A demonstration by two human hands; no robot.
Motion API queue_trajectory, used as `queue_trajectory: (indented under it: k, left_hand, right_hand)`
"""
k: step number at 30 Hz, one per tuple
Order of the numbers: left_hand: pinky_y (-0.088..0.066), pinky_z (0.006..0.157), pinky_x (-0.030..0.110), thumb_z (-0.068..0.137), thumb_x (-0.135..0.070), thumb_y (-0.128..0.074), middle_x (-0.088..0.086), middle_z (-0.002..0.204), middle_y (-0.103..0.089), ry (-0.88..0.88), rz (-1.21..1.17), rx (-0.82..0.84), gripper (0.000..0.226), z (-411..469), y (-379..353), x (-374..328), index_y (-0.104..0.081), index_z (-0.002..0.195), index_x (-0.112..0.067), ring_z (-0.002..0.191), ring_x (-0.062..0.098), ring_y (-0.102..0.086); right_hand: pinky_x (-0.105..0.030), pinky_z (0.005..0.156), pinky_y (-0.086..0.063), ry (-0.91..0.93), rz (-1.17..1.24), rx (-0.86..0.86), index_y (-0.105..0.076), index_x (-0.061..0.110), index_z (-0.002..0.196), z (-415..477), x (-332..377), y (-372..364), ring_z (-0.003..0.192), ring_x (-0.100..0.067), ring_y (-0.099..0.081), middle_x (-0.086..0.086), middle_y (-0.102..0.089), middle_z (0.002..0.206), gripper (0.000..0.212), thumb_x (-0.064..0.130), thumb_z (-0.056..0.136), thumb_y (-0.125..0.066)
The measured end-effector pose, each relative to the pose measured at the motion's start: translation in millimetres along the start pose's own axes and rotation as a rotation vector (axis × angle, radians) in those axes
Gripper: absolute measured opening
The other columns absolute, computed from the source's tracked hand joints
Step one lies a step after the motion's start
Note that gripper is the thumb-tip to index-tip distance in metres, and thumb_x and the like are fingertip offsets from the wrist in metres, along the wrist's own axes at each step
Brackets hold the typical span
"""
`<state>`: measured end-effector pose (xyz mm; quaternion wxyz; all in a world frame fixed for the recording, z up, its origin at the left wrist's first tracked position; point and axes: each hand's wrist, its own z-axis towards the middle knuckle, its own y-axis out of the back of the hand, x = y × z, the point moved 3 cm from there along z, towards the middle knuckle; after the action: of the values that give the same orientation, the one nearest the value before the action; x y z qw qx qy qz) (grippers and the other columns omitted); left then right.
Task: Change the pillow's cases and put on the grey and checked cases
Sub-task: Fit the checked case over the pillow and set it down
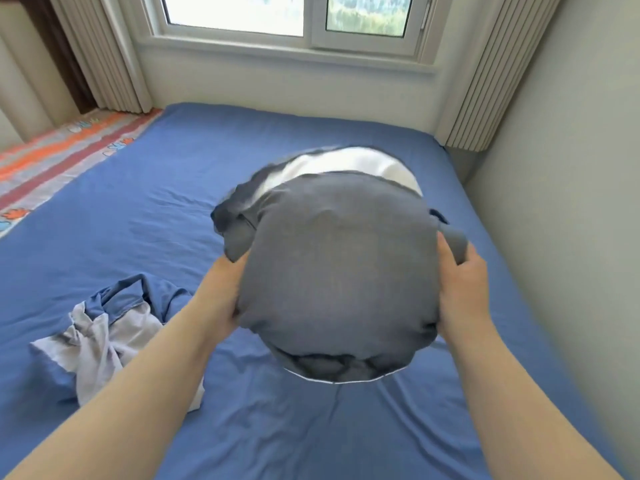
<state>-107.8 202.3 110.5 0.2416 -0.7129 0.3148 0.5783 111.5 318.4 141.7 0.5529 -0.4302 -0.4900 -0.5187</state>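
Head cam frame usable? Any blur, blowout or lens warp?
Head view: soft daylight, no hard shadows; the window is partly blown out white, and the wide-angle lens bows its frame; edges of the grey case and the white pillow smear with motion blur; left hand and right hand slightly soft.

Blue-sheeted bed (173, 174), bright window (287, 15), pleated curtains (485, 74)

Pillow (349, 164) sat partly inside its case (339, 268), between your left hand (221, 299) and right hand (460, 289), over the bed (311, 427); loose case (104, 334) lay left; window (287, 15) stood behind.
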Motion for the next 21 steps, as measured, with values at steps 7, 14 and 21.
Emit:
queue_trajectory:
  k: [7, 14, 21]
  left_hand:
    - [-0.04, 0.092, 0.025, 0.09, -0.025, -0.054, 0.016, 0.122, -0.058, 0.259, 0.555, 0.215, 0.039, -7.7, 10.8, 125.2, -0.057, 0.117, 0.002, 0.113, 0.025, -0.055]
    - [-0.033, 0.095, 0.026, 0.083, -0.057, -0.049, 0.015, 0.133, -0.051, 0.572, 0.561, 0.081, 0.071, -30.5, 51.4, 184.4, -0.05, 0.124, 0.001, 0.125, 0.025, -0.045]
    - [-0.023, 0.114, 0.037, 0.043, -0.063, -0.065, 0.0, 0.151, -0.023, 0.134, 0.784, 0.337, 0.122, -23.9, 9.9, 184.3, -0.008, 0.144, -0.028, 0.135, 0.016, -0.029]
  right_hand:
    - [-0.031, 0.09, -0.041, -0.359, -0.872, 0.408, -0.055, 0.009, 0.122, -49.8, -130.6, 25.3, 0.119, -0.033, -0.051, -0.023, -0.054, 0.13, 0.033, 0.024, 0.095, -0.044]
    - [-0.026, 0.095, -0.035, -0.817, -0.716, 0.32, -0.042, -0.003, 0.13, -105.3, -188.6, 56.2, 0.129, -0.027, -0.042, -0.018, -0.044, 0.139, 0.056, 0.04, 0.094, -0.044]
    - [-0.032, 0.111, -0.027, -0.778, -0.434, 0.37, -0.025, 0.003, 0.141, -110.0, -200.0, 40.2, 0.133, -0.023, -0.036, -0.012, -0.035, 0.145, 0.073, 0.023, 0.084, -0.065]
